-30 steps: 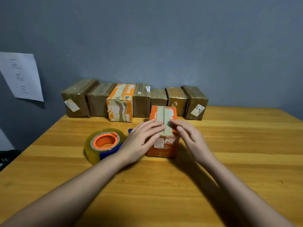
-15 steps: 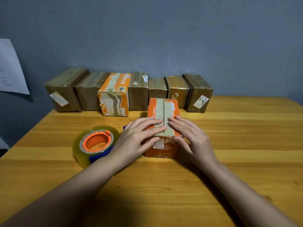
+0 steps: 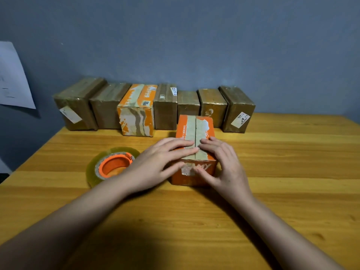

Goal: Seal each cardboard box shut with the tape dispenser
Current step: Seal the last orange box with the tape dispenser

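Orange box [image 3: 194, 152] at table centre, flaps closed — no fresh tape visible across the seam. Since a second ago both hands have settled lower on its near end: left hand [image 3: 155, 164] lies flat, fingers straight over the lid; right hand [image 3: 224, 162] presses the lid with straight fingers, thumb down on the near face. Neither grasps anything; both simply hold the flaps shut. The flaps look ready for taping, so one hand must soon let go and fetch the tape dispenser [image 3: 111, 166], which lies just left of the box, untouched (partly behind the left wrist).

Behind the box, a row of boxes [image 3: 165, 108] stands along the wall, its nearest members close to the box's far end. Table [image 3: 292, 162] right of and nearer than the box is bare wood — room to draw tape toward the body.
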